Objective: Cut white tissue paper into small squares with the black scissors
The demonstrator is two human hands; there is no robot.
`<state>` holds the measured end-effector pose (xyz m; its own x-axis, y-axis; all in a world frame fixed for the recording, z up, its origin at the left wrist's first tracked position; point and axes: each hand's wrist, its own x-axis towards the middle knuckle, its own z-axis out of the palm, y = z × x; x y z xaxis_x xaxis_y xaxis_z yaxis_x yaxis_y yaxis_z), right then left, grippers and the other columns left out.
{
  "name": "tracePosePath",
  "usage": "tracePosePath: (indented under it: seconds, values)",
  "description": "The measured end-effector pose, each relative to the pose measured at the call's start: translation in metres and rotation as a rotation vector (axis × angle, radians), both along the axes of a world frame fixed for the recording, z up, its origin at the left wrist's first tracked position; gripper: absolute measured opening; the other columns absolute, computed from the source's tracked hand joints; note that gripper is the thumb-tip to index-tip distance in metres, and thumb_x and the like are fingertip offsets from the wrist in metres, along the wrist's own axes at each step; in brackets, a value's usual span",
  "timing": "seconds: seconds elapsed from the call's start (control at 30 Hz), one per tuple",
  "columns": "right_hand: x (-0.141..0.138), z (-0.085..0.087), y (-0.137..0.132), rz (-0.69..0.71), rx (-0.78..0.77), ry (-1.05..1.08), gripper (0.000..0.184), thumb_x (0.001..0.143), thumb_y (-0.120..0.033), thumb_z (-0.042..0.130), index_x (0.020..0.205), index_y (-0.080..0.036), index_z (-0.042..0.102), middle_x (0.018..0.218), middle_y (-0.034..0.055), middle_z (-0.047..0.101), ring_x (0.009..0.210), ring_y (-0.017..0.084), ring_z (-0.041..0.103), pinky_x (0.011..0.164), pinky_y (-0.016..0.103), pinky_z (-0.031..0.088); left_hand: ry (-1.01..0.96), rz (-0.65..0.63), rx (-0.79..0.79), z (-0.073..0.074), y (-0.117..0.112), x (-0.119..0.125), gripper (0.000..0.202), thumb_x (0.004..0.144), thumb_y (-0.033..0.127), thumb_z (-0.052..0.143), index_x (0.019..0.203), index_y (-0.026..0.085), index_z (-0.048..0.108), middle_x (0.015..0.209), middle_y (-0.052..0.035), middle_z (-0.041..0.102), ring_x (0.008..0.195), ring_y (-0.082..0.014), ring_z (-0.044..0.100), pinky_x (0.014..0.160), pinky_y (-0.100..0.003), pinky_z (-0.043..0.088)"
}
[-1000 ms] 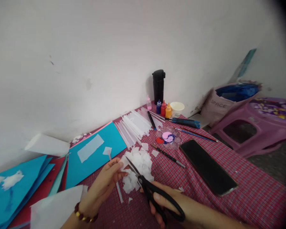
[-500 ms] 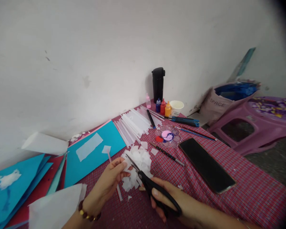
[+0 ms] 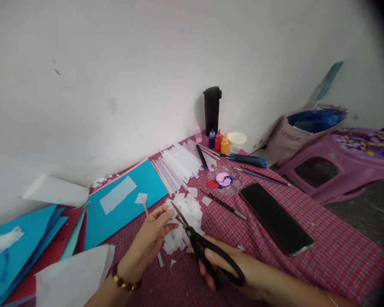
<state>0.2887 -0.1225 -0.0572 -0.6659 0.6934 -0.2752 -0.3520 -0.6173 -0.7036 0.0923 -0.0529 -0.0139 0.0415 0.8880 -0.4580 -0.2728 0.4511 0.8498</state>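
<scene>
My right hand (image 3: 216, 260) grips black-handled scissors (image 3: 189, 232), fingers in the loops, blades partly apart and pointing up and left. Close to the blade tips, my left hand (image 3: 152, 234), with a beaded bracelet on its wrist, pinches a small piece of white paper, mostly hidden by the fingers. Beneath both hands lies a heap of cut white paper pieces (image 3: 192, 213). A thin pale strip (image 3: 160, 259) passes under my left hand, and a small white square (image 3: 141, 198) rests at its far end.
A blue board (image 3: 115, 221) with a white paper rectangle (image 3: 118, 195) lies left. White strips (image 3: 179, 162), a paint palette (image 3: 224, 180), a marker (image 3: 225, 204) and a phone (image 3: 275, 219) cover the checked cloth. Paint bottles (image 3: 218, 142) and a black flask (image 3: 212, 111) stand behind.
The scissors' handles and blades have spread a little wider. My left hand has shifted slightly up and right, toward the blades. The whole view has moved slightly.
</scene>
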Motion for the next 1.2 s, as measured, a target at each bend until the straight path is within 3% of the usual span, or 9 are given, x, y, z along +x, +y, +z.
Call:
tracePosePath:
  seconds: [0.13,0.2,0.27,0.4,0.47,0.57,0.73,0.93,1.2]
  values:
    - [0.0,0.001,0.001,-0.018,-0.021,0.044,0.052,0.078,-0.062,0.062,0.1,-0.016,0.052,0.075,-0.0007,0.057,0.052,0.007,0.052,0.05,0.02,0.038,-0.036,0.344,0.118,0.007,0.003,-0.006,0.022,0.064,0.024,0.081,0.075,0.021,0.063,0.074,0.006,0.067,0.071,-0.0092,0.062,0.067,-0.021,0.05]
    - [0.0,0.0,0.002,-0.034,-0.044,0.066,0.051,0.079,-0.061,0.061,0.1,-0.016,0.052,0.075,-0.001,0.056,0.052,0.007,0.052,0.049,0.02,0.039,-0.031,0.4,0.141,0.012,-0.001,-0.009,0.022,0.064,0.023,0.081,0.074,0.02,0.062,0.066,0.0082,0.063,0.061,-0.0059,0.059,0.06,-0.017,0.048]
    - [-0.001,-0.001,0.002,-0.037,-0.054,0.07,0.05,0.079,-0.061,0.062,0.1,-0.017,0.052,0.074,-0.0012,0.056,0.052,0.008,0.052,0.049,0.02,0.04,-0.034,0.329,0.102,0.017,-0.007,-0.007,0.023,0.064,0.024,0.081,0.074,0.018,0.061,0.065,0.0065,0.064,0.056,-0.0058,0.056,0.054,-0.016,0.047]
    - [-0.001,-0.003,0.001,-0.034,-0.045,0.049,0.051,0.079,-0.061,0.061,0.102,-0.016,0.052,0.074,-0.0007,0.057,0.051,0.008,0.052,0.048,0.02,0.039,-0.056,0.094,-0.043,0.02,-0.017,0.003,0.025,0.065,0.026,0.081,0.076,0.015,0.062,0.082,-0.0038,0.071,0.059,-0.0107,0.063,0.052,-0.02,0.05]
    - [-0.001,-0.003,0.001,-0.044,-0.045,0.048,0.05,0.08,-0.061,0.06,0.1,-0.016,0.052,0.073,-0.001,0.057,0.05,0.007,0.052,0.048,0.02,0.038,-0.053,0.096,-0.056,0.021,-0.016,0.005,0.026,0.063,0.025,0.082,0.076,0.015,0.061,0.078,-0.0025,0.07,0.064,-0.0133,0.065,0.052,-0.02,0.051]
    - [-0.001,-0.003,0.002,-0.043,-0.047,0.07,0.05,0.08,-0.061,0.061,0.1,-0.016,0.053,0.073,-0.0008,0.057,0.05,0.008,0.053,0.048,0.02,0.038,-0.03,0.203,-0.008,0.022,-0.011,0.0,0.027,0.061,0.024,0.082,0.075,0.017,0.06,0.067,0.0029,0.064,0.071,-0.0155,0.067,0.053,-0.02,0.051]
    - [0.0,0.0,0.001,-0.023,-0.067,0.091,0.053,0.079,-0.062,0.061,0.102,-0.015,0.054,0.075,0.0003,0.058,0.053,0.008,0.054,0.051,0.021,0.038,-0.021,0.26,0.02,0.021,-0.006,-0.011,0.029,0.062,0.024,0.082,0.078,0.019,0.058,0.072,0.0042,0.063,0.072,-0.014,0.066,0.054,-0.021,0.049]
    - [0.002,0.001,-0.001,0.032,-0.035,0.068,0.055,0.076,-0.064,0.063,0.101,-0.016,0.053,0.077,0.0019,0.06,0.055,0.009,0.056,0.051,0.021,0.036,0.046,0.099,-0.075,0.008,-0.007,-0.018,0.031,0.062,0.027,0.08,0.075,0.017,0.054,0.07,0.0007,0.066,0.056,-0.01,0.058,0.053,-0.022,0.045]
    - [0.003,0.003,0.0,0.052,0.046,-0.039,0.053,0.079,-0.065,0.059,0.098,-0.015,0.051,0.076,0.0,0.057,0.052,0.006,0.052,0.049,0.019,0.034,0.126,-0.061,-0.042,0.001,-0.009,-0.021,0.026,0.066,0.031,0.077,0.066,0.017,0.056,0.063,0.0015,0.062,0.059,-0.0116,0.057,0.055,-0.022,0.044]
